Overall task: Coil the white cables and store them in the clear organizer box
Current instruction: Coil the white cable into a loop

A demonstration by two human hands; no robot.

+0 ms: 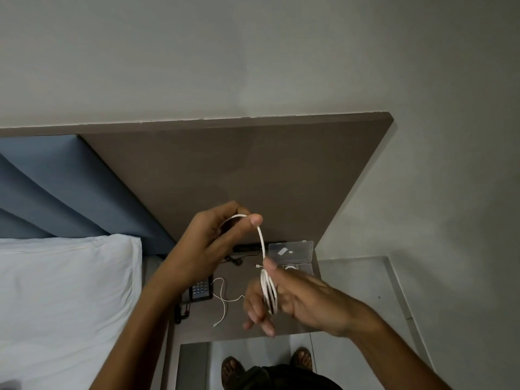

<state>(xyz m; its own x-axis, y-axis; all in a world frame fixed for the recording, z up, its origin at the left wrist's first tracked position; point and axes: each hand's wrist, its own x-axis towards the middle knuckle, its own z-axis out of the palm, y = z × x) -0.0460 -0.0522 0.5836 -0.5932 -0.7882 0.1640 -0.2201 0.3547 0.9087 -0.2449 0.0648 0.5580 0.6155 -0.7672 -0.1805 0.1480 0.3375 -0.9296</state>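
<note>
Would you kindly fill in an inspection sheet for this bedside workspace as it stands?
Surface: brown bedside table, mostly hidden by the arms.
Job's things: clear organizer box open at the back; one white cable partly coiled.
Clutter: black telephone.
Hands: left hand pinches the cable's free end; right hand holds the coil.
Cables: loose white cable uncoiled on the table.
Surroundings: pillow, headboard, wall.

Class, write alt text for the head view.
Two hands wind a white cable: the right hand holds the coil, the left hand feeds the free end. Below, another white cable lies on the bedside table near the clear organizer box.
</note>
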